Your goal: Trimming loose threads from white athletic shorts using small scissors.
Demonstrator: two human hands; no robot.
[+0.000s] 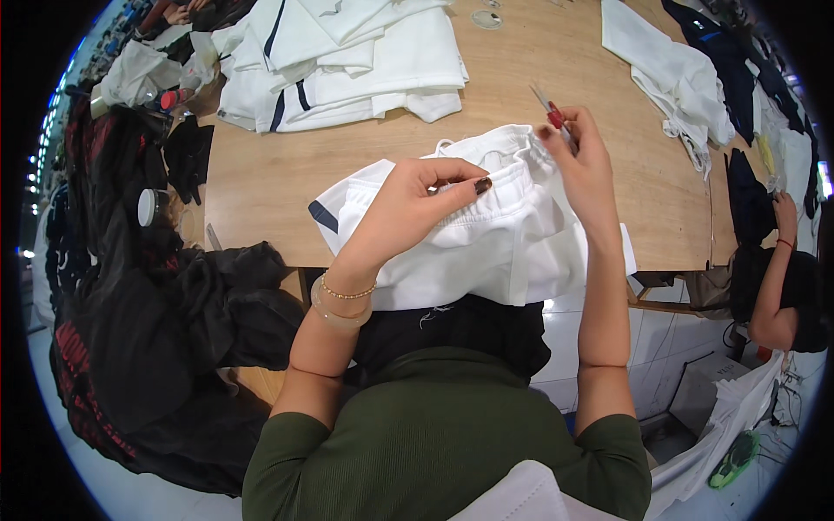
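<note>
A pair of white drawstring pants [473, 260] lies across the table's near edge and my lap. Its gathered elastic waistband faces up, and a dark navy patch shows at its left end. My left hand [413, 204] pinches the waistband, thumb against fingers. Just beyond the right end of the waistband, my right hand [584, 161] is closed round a pair of red-handled thread snips [554, 115]. The blades point up and away from me. Part of the cord loops out of the waistband between my hands.
Folded white garments with navy stripes [356, 74] are stacked at the far left. A white garment [669, 74] and dark clothes lie far right, near another person's arm [777, 269]. Dark clothing [156, 330] heaps at my left, below a lidded jar [149, 208].
</note>
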